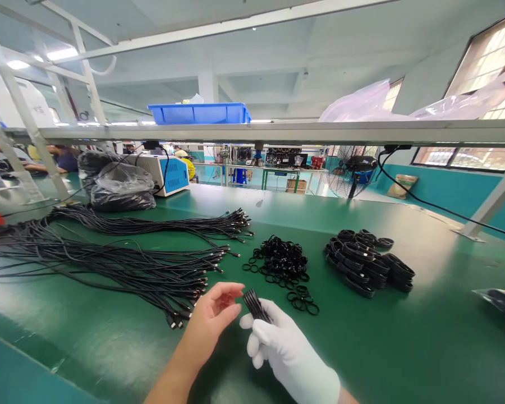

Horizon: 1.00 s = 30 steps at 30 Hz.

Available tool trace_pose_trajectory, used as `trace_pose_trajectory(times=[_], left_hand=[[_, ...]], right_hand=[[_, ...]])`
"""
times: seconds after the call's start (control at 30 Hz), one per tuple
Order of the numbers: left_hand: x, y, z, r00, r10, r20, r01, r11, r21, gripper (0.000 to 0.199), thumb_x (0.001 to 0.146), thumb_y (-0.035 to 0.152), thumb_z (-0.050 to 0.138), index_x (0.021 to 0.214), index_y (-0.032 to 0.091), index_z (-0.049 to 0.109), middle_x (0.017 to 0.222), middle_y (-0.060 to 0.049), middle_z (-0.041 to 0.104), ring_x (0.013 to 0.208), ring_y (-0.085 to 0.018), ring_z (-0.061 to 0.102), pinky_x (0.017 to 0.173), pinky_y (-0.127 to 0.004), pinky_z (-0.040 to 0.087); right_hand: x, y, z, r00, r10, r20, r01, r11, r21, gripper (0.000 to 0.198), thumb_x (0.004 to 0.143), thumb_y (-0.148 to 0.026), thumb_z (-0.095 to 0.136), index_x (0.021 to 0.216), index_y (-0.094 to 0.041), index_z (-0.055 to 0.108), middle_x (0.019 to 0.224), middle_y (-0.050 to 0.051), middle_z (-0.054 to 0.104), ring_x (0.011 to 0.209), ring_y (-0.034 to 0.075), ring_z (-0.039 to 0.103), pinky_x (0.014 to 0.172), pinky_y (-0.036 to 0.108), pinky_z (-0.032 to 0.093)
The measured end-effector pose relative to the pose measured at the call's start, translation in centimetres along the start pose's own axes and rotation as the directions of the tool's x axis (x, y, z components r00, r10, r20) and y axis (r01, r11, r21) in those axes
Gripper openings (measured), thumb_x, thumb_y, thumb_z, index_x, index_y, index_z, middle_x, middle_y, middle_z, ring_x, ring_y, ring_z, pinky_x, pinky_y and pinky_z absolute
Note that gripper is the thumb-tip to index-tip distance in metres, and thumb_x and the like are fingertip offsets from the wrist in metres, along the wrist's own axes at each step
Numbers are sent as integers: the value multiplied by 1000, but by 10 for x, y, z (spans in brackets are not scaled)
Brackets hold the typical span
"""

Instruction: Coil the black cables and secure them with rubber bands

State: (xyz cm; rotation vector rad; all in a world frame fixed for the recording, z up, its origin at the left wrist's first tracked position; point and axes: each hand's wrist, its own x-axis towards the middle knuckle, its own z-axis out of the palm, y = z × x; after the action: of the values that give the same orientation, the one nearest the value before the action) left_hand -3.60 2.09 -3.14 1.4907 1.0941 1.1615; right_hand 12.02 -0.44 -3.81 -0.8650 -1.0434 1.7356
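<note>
My right hand (278,342), in a white glove, is closed around a coiled black cable (256,306) folded into a flat bundle. My left hand (216,311) is bare, its fingers curved and apart, just left of the coil, with nothing seen in it. Beyond the hands lies a pile of small black rings (283,259), with several loose ones at its edges. Long black cables (151,269) stretch across the left side, their metal connector ends pointing right. At the right, finished-looking coiled cable bundles (368,261) are heaped together.
The green table (404,348) carries a blue-and-white machine (168,174) and plastic-wrapped black goods (122,188) at the back left. A clear bag (503,300) lies at the right edge. Overhead, a shelf (286,132) holds a blue bin (200,114) and pink plastic (357,104).
</note>
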Motion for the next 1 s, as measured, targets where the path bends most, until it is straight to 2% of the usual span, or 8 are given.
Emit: trace_pose_trajectory(times=[0.1,0.23,0.33,0.43,0.63,0.73,0.87,1.0], left_hand=[[-1,-1,7,991,118,-56,-109,983,149,20,75,19,60,94,21,66,87,-2,65,79,-16,58,74,-27,46],[-2,-4,12,968,206,-142,-176,964,201,11,72,18,61,80,21,67,75,1,64,70,-15,57,65,-24,46],[-3,-4,13,962,222,-160,-182,956,230,9,71,17,60,76,21,66,72,2,64,67,-14,57,63,-23,46],[-3,-4,14,957,236,-170,-186,946,266,8,72,16,59,74,21,65,71,2,64,66,-14,58,63,-23,46],[-2,-5,14,981,162,-103,-128,952,277,11,75,23,58,83,22,64,78,0,65,72,-16,60,68,-26,47],[3,-8,8,996,74,-51,-58,963,264,31,76,30,59,106,23,59,92,-3,66,74,-17,61,73,-29,48],[13,-21,-3,995,-62,-72,78,964,254,46,73,49,59,108,19,58,96,-7,65,71,-19,60,68,-32,50],[17,-33,-7,991,-108,-81,132,902,411,47,70,57,56,102,22,61,88,-5,67,75,-23,62,74,-35,49]], right_hand=[[-3,8,6,996,40,76,-42,998,36,52,63,-44,67,100,-13,47,93,7,56,49,6,50,45,22,34],[-4,13,12,989,83,121,-85,996,15,65,56,-53,69,101,-14,44,79,4,61,42,6,48,43,22,32],[-3,14,12,988,100,117,-96,995,-42,58,58,-50,67,96,-12,44,51,-3,55,36,6,41,41,20,27],[-2,15,13,989,98,106,-92,994,-62,47,63,-44,64,92,-13,44,40,-7,48,34,6,37,40,19,22],[0,12,12,989,130,69,-123,988,-98,44,64,-38,62,94,-13,42,38,-7,48,31,6,36,36,18,25],[6,-1,6,992,75,-105,-87,989,-120,49,63,-39,60,100,-12,43,47,-4,52,33,8,42,36,20,31],[18,-33,-27,916,-129,-380,30,967,-255,45,68,-40,57,103,-12,48,78,6,60,52,11,54,47,24,41],[11,-64,-96,741,-338,-580,16,873,-487,52,66,-42,63,111,-17,51,97,6,59,79,17,58,68,30,46]])
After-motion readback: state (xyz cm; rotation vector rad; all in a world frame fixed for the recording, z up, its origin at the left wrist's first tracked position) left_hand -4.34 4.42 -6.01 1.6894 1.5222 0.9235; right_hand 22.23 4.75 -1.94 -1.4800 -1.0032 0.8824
